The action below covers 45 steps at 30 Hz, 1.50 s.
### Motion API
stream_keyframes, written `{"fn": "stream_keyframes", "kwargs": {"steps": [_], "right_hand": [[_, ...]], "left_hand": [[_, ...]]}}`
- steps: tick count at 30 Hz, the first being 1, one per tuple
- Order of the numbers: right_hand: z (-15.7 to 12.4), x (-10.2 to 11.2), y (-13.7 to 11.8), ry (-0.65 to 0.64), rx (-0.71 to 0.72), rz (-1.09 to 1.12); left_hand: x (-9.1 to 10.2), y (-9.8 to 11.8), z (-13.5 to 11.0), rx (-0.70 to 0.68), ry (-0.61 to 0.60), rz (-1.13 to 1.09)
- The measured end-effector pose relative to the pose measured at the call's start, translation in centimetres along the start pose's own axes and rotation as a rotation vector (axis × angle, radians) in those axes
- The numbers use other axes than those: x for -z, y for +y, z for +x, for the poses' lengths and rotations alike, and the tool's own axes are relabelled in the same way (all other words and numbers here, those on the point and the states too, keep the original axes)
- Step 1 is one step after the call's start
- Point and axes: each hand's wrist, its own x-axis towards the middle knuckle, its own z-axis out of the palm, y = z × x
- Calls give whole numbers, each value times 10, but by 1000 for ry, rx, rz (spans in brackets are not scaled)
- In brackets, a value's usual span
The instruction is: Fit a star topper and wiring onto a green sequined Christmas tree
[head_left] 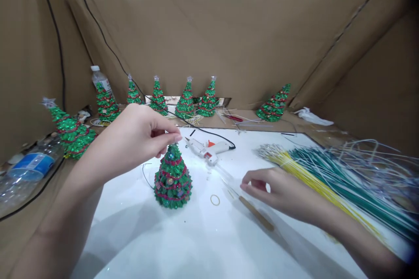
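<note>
A small green tinsel Christmas tree (173, 178) with red garland stands upright on the white table (183, 244). My left hand (140, 137) hovers just above its tip, thumb and fingers pinched together on something too small to make out. My right hand (278, 189) rests low on the table to the right, fingers curled near a thin brown-handled tool (255, 213) and a clear stick. A small ring (215, 200) lies between the tree and that hand. A white glue gun (209, 150) lies behind the tree, its black cord running back.
Several finished trees (186, 100) line the cardboard back wall, one more (72, 133) at left. Bundles of yellow, green and white wires (327, 178) cover the right side. Plastic bottles (29, 165) lie at far left. Cardboard walls enclose the table.
</note>
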Motion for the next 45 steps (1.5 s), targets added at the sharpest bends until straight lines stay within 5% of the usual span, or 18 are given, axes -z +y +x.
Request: {"fn": "stream_keyframes", "kwargs": {"steps": [8,14,21,27,31,36,40,45], "right_hand": [[-18,-39,7,-24,-57,-131],[-21,-45,9,6,-18,-145],[-28,-7,-22,241,177,265],[-26,32,-67,827,193,646],[-13,53,-88,860,282,1004],[9,55,-104,896,540,1177],[21,36,-109,1043,697,1068],[21,11,-106,1297,680,553]], "left_hand": [[0,2,-6,37,45,31],[4,3,-1,71,61,29],[3,-1,3,57,24,-16],[6,-4,8,58,-52,-99],[8,-5,7,66,-67,-131],[7,-7,5,39,-52,-176],[7,-8,5,8,-25,-143],[7,-7,5,14,-16,-130]]}}
